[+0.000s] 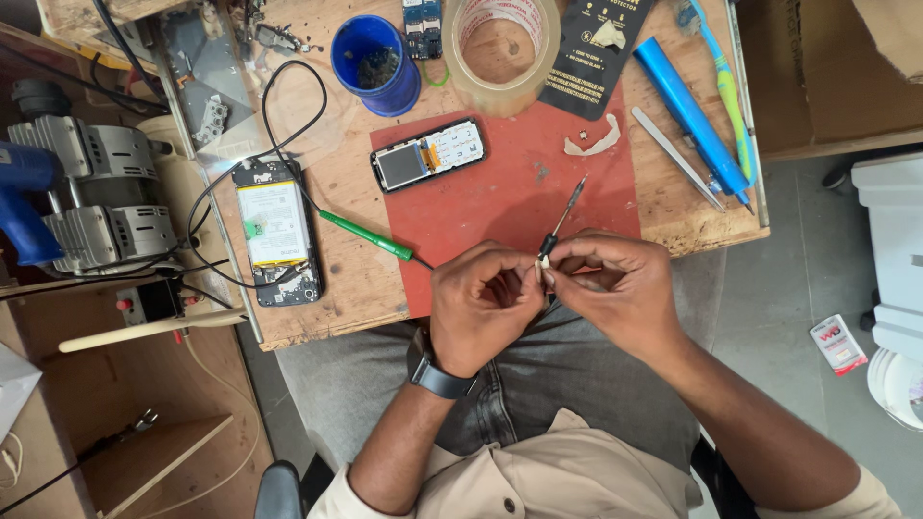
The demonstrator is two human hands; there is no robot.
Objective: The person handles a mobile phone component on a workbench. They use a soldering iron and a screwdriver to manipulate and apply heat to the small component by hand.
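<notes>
My left hand (484,306) and my right hand (615,285) meet above my lap at the front edge of the wooden bench. Together they pinch a small screwdriver (562,223) with a white handle; its dark shaft points up and away over the red mat (500,207). On the mat lies an opened keypad phone (428,154) with its board and small screen bare. A green-handled screwdriver (365,234) rests to the left of the mat. A smartphone with its back off (276,231), battery showing, lies farther left. A dark watch is on my left wrist.
At the bench's back stand a blue cup (377,62), a roll of clear tape (500,48) and a black card (598,48). A blue tube (687,111), tweezers (676,158) and a toothbrush (726,86) lie at right. A grey pump (101,197) and black cables (221,192) sit at left.
</notes>
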